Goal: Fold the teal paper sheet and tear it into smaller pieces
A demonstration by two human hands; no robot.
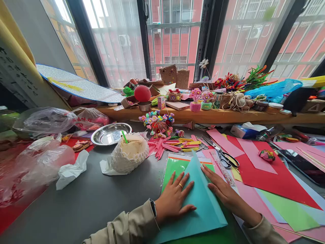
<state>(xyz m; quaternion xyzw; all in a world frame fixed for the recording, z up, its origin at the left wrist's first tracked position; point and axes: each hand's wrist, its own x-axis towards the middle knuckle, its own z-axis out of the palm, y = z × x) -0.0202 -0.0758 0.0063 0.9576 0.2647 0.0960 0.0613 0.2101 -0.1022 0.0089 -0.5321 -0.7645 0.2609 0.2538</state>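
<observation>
A blue sheet of paper (pixel 200 217), folded over to a point at its far end, lies in front of me. Spread flat on its left part is my left hand (pixel 175 198), fingers apart, a ring on one of them. My right hand (pixel 223 188) rests along the fold on the right side, its fingers stretched out and nothing held in them. Beneath the blue sheet shows a clear packet of green paper (pixel 172 169). To the right of the packet, a clear ruler (pixel 223 167) and black-handled scissors (pixel 225 158) lie on coloured paper.
A coconut in white foam net (pixel 130 154) with a green straw stands left, near a metal plate (pixel 111 135). Crumpled plastic bags (pixel 50 159) lie farther left. Red paper (pixel 274 176) and a phone (pixel 302 164) are on the right. Crafts crowd the wooden sill (pixel 177 117).
</observation>
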